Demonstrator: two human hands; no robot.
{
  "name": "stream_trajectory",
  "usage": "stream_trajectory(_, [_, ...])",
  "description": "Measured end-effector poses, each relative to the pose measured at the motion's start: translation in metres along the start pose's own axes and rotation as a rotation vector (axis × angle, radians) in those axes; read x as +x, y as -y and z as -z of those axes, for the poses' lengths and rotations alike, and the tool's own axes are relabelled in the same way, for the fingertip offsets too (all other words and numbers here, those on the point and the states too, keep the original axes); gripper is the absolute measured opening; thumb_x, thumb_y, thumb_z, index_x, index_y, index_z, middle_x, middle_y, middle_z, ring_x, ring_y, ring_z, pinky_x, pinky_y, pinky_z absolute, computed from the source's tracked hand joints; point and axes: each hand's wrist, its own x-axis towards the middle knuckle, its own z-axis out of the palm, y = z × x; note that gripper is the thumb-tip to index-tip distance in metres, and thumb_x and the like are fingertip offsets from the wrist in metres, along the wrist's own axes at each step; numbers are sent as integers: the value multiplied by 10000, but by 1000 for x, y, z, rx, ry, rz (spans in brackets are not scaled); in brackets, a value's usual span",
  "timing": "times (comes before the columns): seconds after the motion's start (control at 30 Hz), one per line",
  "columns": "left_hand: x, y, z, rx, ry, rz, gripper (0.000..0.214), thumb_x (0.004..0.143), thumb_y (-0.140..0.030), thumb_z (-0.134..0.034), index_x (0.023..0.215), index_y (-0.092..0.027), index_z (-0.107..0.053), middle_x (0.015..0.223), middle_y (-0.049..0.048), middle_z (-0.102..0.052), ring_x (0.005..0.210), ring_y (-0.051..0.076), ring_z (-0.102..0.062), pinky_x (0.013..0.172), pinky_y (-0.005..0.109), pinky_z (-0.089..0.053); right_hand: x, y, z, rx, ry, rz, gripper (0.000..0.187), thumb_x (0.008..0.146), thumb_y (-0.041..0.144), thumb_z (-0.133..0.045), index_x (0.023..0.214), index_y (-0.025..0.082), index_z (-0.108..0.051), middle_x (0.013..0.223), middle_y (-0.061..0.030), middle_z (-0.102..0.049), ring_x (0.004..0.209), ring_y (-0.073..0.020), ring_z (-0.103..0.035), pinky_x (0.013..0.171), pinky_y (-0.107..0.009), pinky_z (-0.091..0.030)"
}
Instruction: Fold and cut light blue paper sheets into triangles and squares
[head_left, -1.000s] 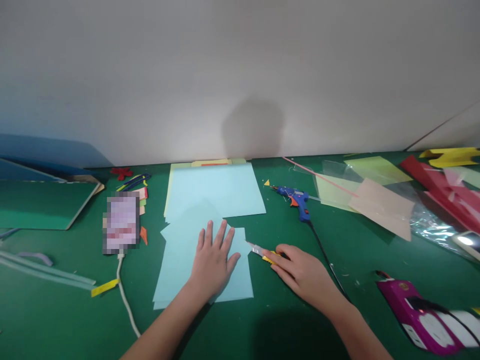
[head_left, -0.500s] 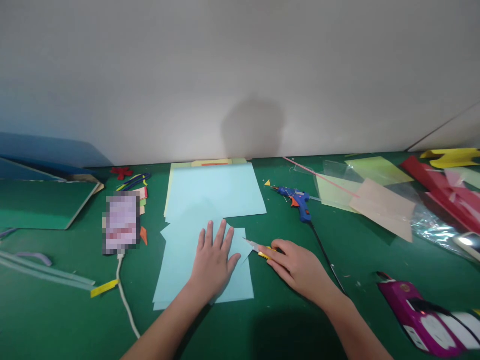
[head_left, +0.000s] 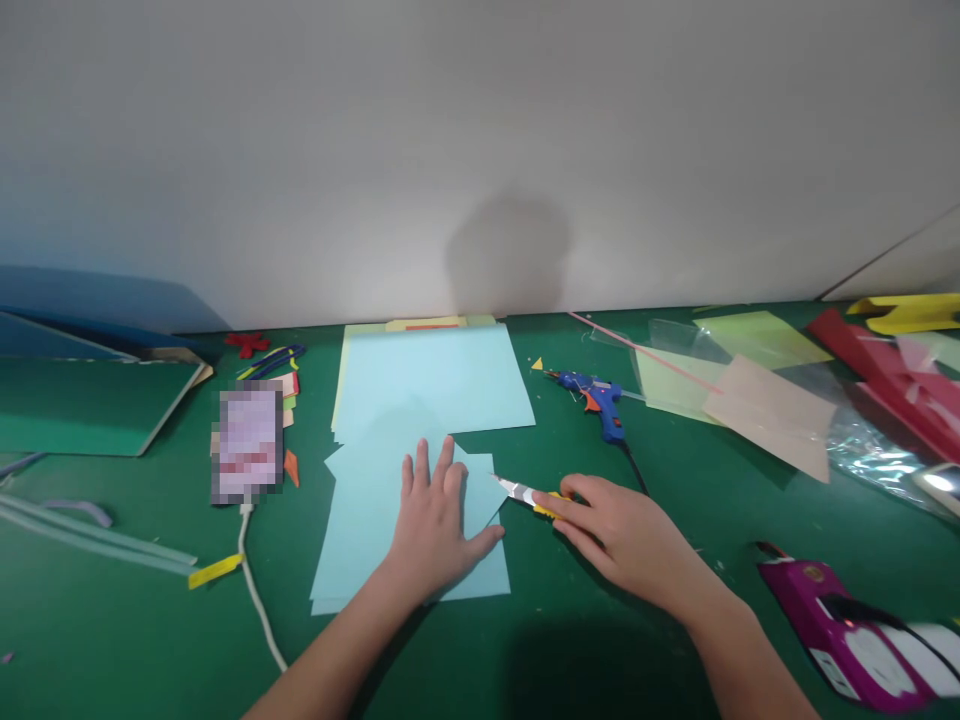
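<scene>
Light blue paper sheets (head_left: 352, 540) lie overlapped on the green table, one turned at an angle on top. My left hand (head_left: 431, 525) rests on them with fingers spread and the thumb stretched toward the right edge. In my right hand (head_left: 615, 535) is a yellow utility knife (head_left: 551, 505), gripped between thumb and fingers. Its bare blade points left, and the tip meets the angled sheet near its right corner. Just behind these sheets lies a larger light blue stack (head_left: 435, 380), with yellow paper showing at its edges.
A blue glue gun (head_left: 596, 395) lies right of the stack, its cord running toward my right forearm. Coloured papers (head_left: 772, 410) and clear film spread farther right, above a purple power strip (head_left: 832, 620). On the left are a blurred-out phone-like device (head_left: 247, 440) with a white cable and a green folder (head_left: 90, 400).
The knife and my right hand have shifted slightly right, showing more blade. My left thumb has spread farther right and the index finger has bent. The view has moved a little.
</scene>
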Motion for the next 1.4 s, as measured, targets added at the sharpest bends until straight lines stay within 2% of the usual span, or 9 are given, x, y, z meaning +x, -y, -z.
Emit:
stream_trajectory(0.13, [0, -1, 1, -30, -38, -11, 301, 795, -435, -590, 907, -165, -521, 1475, 169, -368, 1381, 457, -192, 1060, 641, -248, -2, 0, 0, 15, -14, 5, 320, 931, 211, -418, 1178, 218, -621, 864, -62, -588, 668, -146, -523, 539, -239, -352])
stream_trajectory(0.33, [-1, 3, 0, -79, -63, -39, 135, 883, -288, -466, 876, -161, -510, 1468, 188, -374, 1384, 443, -199, 1038, 662, -264, -5, 4, 4, 31, -11, 7, 310, 914, 193, -437, 1157, 219, -628, 852, -64, -590, 706, -156, -532, 564, -239, -350])
stream_trajectory(0.63, [-1, 8, -8, -63, -123, -67, 183, 930, -237, -366, 892, -162, -529, 1458, 160, -405, 1385, 407, -235, 1038, 637, -305, 0, 24, -1, 57, 78, 0, 317, 915, 185, -456, 1199, 217, -592, 862, -65, -592, 722, -171, -527, 561, -253, -315])
stream_trajectory(0.83, [-2, 10, -9, -81, -124, -67, 216, 948, -236, -328, 903, -169, -529, 1457, 149, -410, 1392, 377, -235, 1041, 628, -308, 9, 28, -13, 23, 15, -43, 340, 906, 162, -473, 1228, 220, -565, 851, -53, -587, 695, -162, -526, 530, -255, -299])
stream_trajectory(1.03, [-3, 11, -14, -62, -132, -45, 261, 936, -408, -403, 948, -188, -545, 1461, 114, -413, 1395, 370, -228, 1053, 612, -298, 19, 24, -27, 12, -83, -69, 317, 921, 190, -474, 1222, 208, -571, 848, -47, -588, 690, -154, -546, 524, -246, -333])
stream_trajectory(1.2, [-3, 11, -21, 40, -170, -55, 353, 951, -381, -363, 1100, -145, -579, 1467, 119, -408, 1385, 376, -250, 1056, 581, -305, 21, 24, -35, 40, -97, -90, 322, 933, 205, -451, 1230, 216, -576, 859, -51, -600, 688, -152, -563, 533, -242, -371])
stream_trajectory(1.3, [-2, 10, -24, 110, -168, -55, 493, 953, -408, -335, 1307, -103, -494, 1473, 133, -395, 1382, 380, -250, 1069, 576, -279, 20, 25, -37, 47, -103, -90, 330, 947, 214, -422, 1238, 209, -578, 865, -57, -606, 685, -150, -567, 528, -241, -378])
stream_trajectory(1.4, [-1, 9, -25, 166, -137, -47, 584, 951, -445, -302, 1384, -72, -423, 1485, 148, -368, 1371, 388, -270, 1078, 574, -257, 19, 24, -37, 63, -113, -93, 343, 957, 222, -396, 1247, 203, -578, 861, -54, -606, 667, -141, -572, 514, -238, -374])
